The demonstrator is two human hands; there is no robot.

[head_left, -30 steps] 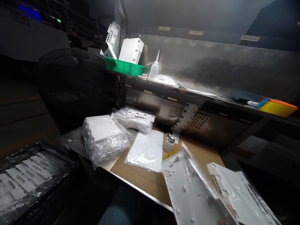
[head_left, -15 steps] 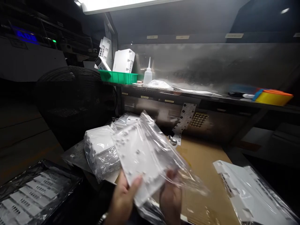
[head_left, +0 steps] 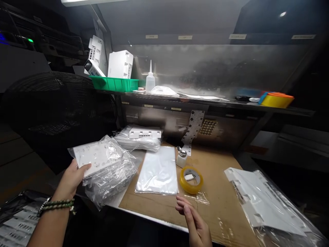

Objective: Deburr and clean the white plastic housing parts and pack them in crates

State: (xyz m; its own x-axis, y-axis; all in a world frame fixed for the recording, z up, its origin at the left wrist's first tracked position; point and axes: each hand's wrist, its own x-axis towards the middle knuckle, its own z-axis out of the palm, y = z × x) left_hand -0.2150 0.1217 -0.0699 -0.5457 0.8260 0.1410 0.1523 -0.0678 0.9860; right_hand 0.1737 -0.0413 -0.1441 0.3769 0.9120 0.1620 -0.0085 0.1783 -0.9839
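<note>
My left hand [head_left: 70, 178] grips the near edge of a bagged white plastic panel [head_left: 96, 157] that lies on top of a stack of bagged white parts [head_left: 113, 175] at the left of the brown work mat [head_left: 218, 192]. My right hand [head_left: 194, 221] hovers empty over the mat's front edge with its fingers loosely stretched, just below a roll of yellow clear tape [head_left: 191, 179]. A flat empty plastic bag [head_left: 159, 169] lies between the stack and the tape.
A second pile of bagged white parts [head_left: 140, 137] and a small pump bottle [head_left: 182, 158] sit behind. More bagged white panels [head_left: 262, 206] lie at the right. The shelf holds a green tray [head_left: 114, 83], a squeeze bottle [head_left: 150, 79] and coloured bins [head_left: 277, 99]. A black fan [head_left: 56, 106] stands left.
Both hands held the bagged panel up in front of me; now my left hand has laid it on the left stack and my right hand has let go.
</note>
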